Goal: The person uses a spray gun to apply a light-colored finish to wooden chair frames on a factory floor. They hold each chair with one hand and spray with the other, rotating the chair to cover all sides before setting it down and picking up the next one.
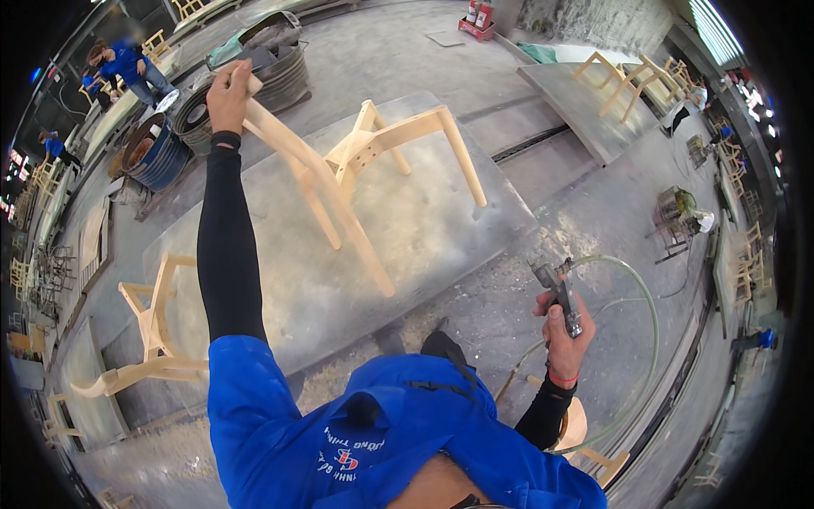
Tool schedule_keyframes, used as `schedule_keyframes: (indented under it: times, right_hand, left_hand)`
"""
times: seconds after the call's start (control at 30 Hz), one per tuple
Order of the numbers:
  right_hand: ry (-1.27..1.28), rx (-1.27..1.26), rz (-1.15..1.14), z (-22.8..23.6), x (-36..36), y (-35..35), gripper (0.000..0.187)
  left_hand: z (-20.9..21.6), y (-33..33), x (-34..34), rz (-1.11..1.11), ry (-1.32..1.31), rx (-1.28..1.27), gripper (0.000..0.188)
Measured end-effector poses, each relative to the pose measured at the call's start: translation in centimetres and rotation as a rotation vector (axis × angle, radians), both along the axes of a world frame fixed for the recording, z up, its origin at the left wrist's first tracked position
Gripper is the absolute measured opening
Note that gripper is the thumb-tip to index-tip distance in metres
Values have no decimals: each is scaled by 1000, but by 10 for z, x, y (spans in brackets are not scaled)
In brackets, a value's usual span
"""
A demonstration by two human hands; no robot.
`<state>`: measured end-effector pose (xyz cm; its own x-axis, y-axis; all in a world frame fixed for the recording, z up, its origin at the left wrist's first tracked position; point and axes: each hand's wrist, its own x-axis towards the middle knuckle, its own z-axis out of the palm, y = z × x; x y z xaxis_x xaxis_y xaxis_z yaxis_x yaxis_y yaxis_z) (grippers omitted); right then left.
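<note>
My left hand [227, 99] is raised and wrapped round the upper end of a long curved piece of a pale wooden chair frame [350, 154]. The frame is seatless and tilted, its legs spread over a wide grey worktable [449, 242]. To the right of the table, my right hand [570, 341] grips a small dark metal air tool [560, 293], apart from the chair frame. A pale green hose [651, 331] loops from the tool down to the right. The tool's exact kind I cannot make out.
Another chair frame [154, 327] stands at the left. Behind my left hand are metal drums [161, 161] with scraps. A second table [585, 110] with frames is at the far right, and fire extinguishers [480, 17] stand at the back. Co-workers [127, 64] are far left.
</note>
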<state>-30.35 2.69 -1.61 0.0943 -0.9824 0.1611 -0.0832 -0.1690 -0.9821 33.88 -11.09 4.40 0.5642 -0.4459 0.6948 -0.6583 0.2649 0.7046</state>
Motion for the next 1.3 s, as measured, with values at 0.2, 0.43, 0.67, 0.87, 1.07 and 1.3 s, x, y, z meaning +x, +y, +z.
schedule_keyframes:
  times: [0.2, 0.43, 0.67, 0.87, 1.07, 1.3]
  right_hand:
    - [76, 21, 132, -8, 22, 16, 57]
    - [111, 81, 221, -28, 38, 34, 53]
    - [126, 202, 332, -49, 60, 35, 54]
    - [131, 159, 369, -53, 82, 29, 55]
    - [228, 164, 361, -70, 77, 32, 55]
    - [562, 128, 263, -120, 51, 43, 49]
  left_hand:
    - [18, 10, 2, 64, -267, 119, 52]
    - [27, 7, -29, 49, -579, 245, 56]
    - [35, -15, -61, 140, -711, 269, 52]
    - [58, -54, -84, 284, -1001, 355, 41]
    - [77, -77, -99, 326, -1028, 404, 42]
    - [86, -89, -100, 333, -997, 407, 40]
